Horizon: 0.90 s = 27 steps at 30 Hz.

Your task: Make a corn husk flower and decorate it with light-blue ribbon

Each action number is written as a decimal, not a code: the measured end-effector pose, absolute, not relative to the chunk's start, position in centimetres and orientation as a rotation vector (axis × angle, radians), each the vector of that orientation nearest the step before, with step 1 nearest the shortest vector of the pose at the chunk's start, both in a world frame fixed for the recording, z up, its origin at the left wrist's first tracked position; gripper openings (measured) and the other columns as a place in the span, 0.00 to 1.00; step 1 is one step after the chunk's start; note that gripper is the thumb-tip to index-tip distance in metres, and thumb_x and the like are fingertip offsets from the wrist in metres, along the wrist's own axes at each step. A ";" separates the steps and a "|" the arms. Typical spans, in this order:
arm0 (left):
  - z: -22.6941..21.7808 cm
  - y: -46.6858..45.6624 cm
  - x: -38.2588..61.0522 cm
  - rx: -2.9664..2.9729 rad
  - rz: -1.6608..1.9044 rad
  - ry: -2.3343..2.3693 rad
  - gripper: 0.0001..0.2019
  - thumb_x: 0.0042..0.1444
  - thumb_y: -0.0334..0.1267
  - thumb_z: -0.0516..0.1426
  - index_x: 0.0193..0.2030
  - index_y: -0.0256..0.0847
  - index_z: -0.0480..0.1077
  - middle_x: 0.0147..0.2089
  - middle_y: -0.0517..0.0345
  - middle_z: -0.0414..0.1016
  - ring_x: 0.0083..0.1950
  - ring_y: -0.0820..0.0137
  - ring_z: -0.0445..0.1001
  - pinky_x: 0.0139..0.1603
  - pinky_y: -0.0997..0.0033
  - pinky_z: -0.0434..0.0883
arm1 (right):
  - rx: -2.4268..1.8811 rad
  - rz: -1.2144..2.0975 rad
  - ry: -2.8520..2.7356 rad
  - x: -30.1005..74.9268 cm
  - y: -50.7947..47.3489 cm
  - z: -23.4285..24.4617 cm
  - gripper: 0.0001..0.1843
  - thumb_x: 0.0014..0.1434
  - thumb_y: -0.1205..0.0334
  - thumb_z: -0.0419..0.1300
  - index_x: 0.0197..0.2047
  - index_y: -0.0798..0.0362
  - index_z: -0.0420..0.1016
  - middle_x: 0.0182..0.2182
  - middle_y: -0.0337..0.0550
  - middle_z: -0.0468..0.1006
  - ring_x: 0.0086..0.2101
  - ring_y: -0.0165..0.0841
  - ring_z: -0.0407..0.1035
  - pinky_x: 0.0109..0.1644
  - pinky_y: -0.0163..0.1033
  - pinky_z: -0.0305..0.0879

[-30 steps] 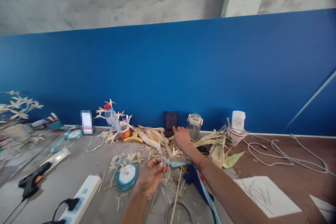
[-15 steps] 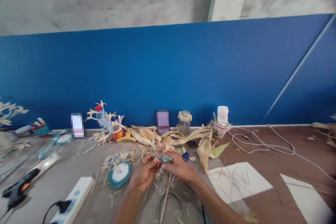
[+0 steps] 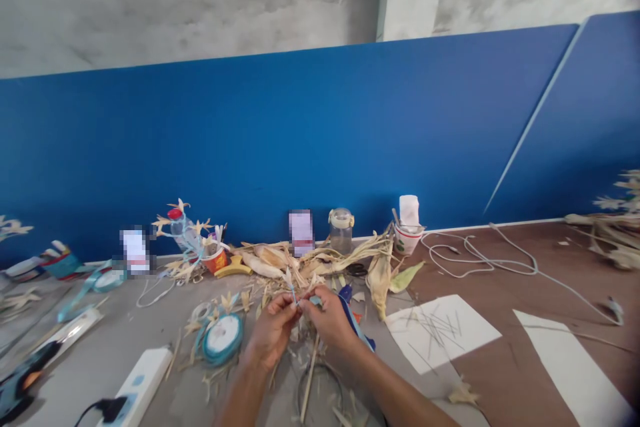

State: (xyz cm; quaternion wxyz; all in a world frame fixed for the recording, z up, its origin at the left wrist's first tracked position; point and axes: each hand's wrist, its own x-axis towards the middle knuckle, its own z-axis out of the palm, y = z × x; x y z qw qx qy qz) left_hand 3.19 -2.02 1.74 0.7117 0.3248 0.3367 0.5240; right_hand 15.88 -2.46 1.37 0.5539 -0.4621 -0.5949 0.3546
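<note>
My left hand (image 3: 274,328) is closed in a pinch around the stem of a small corn-husk flower (image 3: 289,280), which stands upright with pale blue wrapping below its petals. My right hand (image 3: 327,317) meets it at the stem, thumb and finger pressed together. A bit of pale blue ribbon (image 3: 317,302) shows between the right fingers, and a second pale husk tip (image 3: 314,283) sticks up beside them. Left of the hands lies a roll of teal ribbon (image 3: 223,339). Dry corn husks (image 3: 270,260) are heaped just behind both hands.
A white power strip (image 3: 143,383) and a glue gun (image 3: 25,377) lie at the left. Behind stand a bottle with a red cap (image 3: 175,215), a clear jar (image 3: 341,232) and a paper cup (image 3: 407,240). Thin wires rest on white paper (image 3: 467,327); a white cable (image 3: 500,267) loops at the right.
The right hand has come in closer to the left fingertips, and less of the blue ribbon shows. The view has turned slightly right, so the table things sit further left.
</note>
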 end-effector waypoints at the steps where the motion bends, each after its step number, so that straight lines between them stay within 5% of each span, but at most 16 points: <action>1: 1.7 -2.0 3.2 0.733 1.168 0.756 0.09 0.36 0.30 0.67 0.25 0.35 0.72 0.26 0.58 0.74 0.30 0.73 0.71 0.35 0.76 0.66 | -1.107 0.824 -1.414 15.9 -2.4 1.2 0.03 0.49 0.67 0.56 0.26 0.53 0.71 0.27 0.41 0.75 0.33 0.34 0.69 0.40 0.38 0.63; 14: 1.9 -2.3 3.1 0.921 1.175 0.824 0.06 0.41 0.34 0.65 0.28 0.36 0.74 0.27 0.58 0.73 0.29 0.73 0.67 0.34 0.75 0.63 | -1.206 0.663 -1.590 15.8 -3.0 0.6 0.09 0.57 0.64 0.49 0.27 0.53 0.65 0.24 0.39 0.70 0.27 0.30 0.63 0.33 0.34 0.58; 27: 1.3 -2.0 2.9 1.007 1.186 0.864 0.07 0.41 0.33 0.65 0.30 0.36 0.75 0.30 0.55 0.75 0.35 0.70 0.69 0.41 0.73 0.63 | -1.311 0.429 -1.713 16.3 -3.0 0.5 0.09 0.58 0.65 0.50 0.28 0.54 0.66 0.26 0.42 0.70 0.31 0.33 0.63 0.36 0.36 0.56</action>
